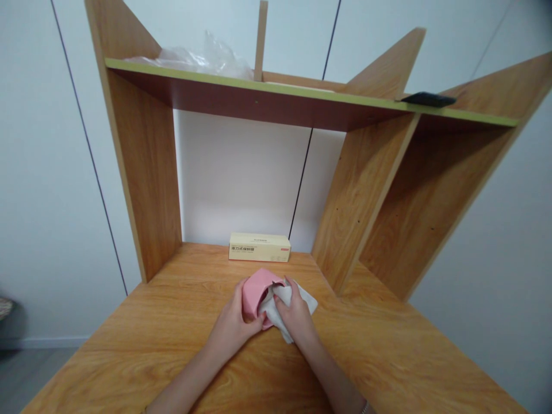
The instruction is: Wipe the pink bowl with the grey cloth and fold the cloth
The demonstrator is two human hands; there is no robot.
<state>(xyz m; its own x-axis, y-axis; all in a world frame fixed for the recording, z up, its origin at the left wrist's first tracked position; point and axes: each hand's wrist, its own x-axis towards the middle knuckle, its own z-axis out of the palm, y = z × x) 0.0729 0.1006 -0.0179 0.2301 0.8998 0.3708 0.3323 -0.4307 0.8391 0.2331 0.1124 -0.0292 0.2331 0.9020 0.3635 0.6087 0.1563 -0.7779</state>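
Note:
A pink hollow container (257,287) is tilted above the desk, its dark opening turned toward the right. My left hand (235,319) is closed around its left side, the thumb along the lower edge. In my right hand (296,315) a white tissue or wipe (307,296) is pinched, with part of it pressed at the opening and a corner hanging below. The fingertips of my right hand are close to the container's rim. What is inside the container is hidden.
A long cream-coloured box (259,248) with printed characters stands at the back of the wooden desk (172,328). Upright panels rise left and right under a green-edged shelf (293,95). Clear plastic wrapping (207,57) and a flat black object (429,99) lie on that shelf.

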